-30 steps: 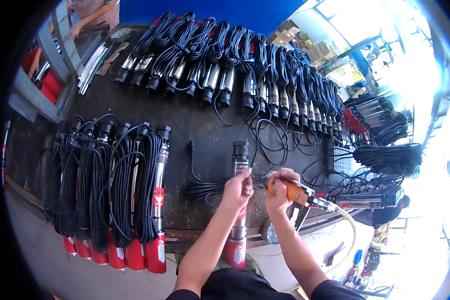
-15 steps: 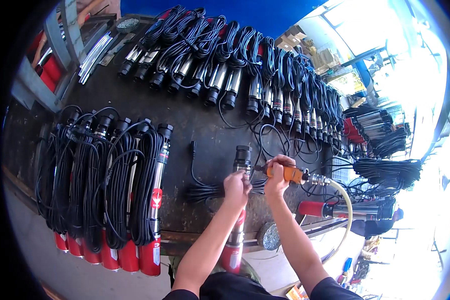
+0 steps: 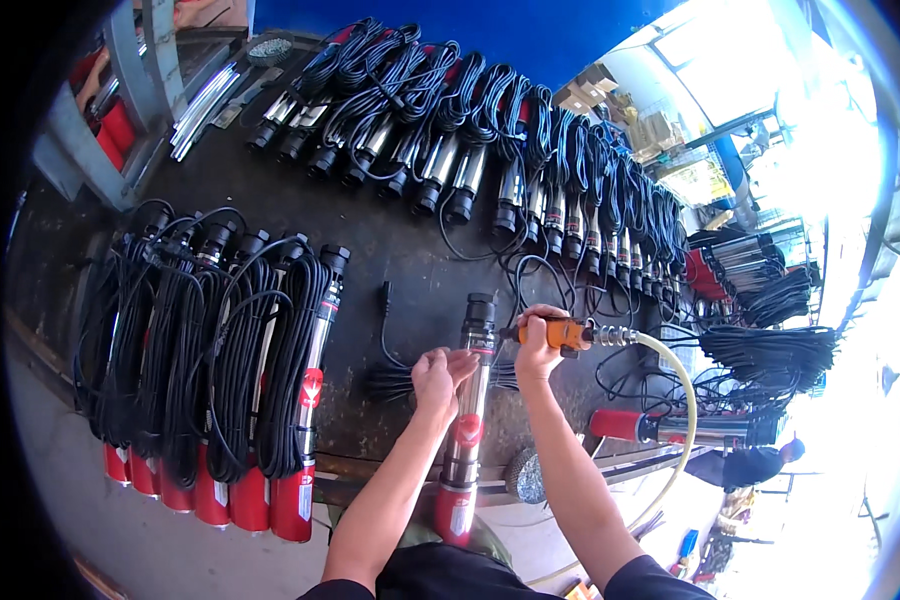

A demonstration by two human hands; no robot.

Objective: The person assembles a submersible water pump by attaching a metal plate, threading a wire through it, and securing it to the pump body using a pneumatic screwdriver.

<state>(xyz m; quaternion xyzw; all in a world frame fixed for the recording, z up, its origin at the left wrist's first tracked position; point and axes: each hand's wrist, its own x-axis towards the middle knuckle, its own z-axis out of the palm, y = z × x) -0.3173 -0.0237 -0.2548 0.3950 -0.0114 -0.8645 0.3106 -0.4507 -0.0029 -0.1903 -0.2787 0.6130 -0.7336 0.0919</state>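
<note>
A slim submersible pump (image 3: 475, 390) stands in front of me, with a black outlet head at its far end, a silver tube and a red base close to my body. My left hand (image 3: 442, 378) is beside its upper tube, fingers stretched toward it; whether they touch the metal I cannot tell. In my right hand (image 3: 536, 347) is an orange air screwdriver (image 3: 560, 335), gripped around its body. Its dark tip points left at the pump, just below the black head. A pale air hose (image 3: 688, 400) runs from the tool's back end. Behind the pump lies a coiled black cable (image 3: 390, 382).
Several finished-looking pumps with bundled cables (image 3: 220, 340) stand at the left. A long row of similar pumps (image 3: 460, 185) lines the far side of the dark table (image 3: 370, 220). On the right are another pump (image 3: 620, 424) and cable coils (image 3: 770, 355). A round container of small metal parts (image 3: 526, 475) sits near the edge.
My left hand has let go of the pump's upper end and moved left, its fingers opening. The screwdriver in my right hand has shifted slightly left and up.
</note>
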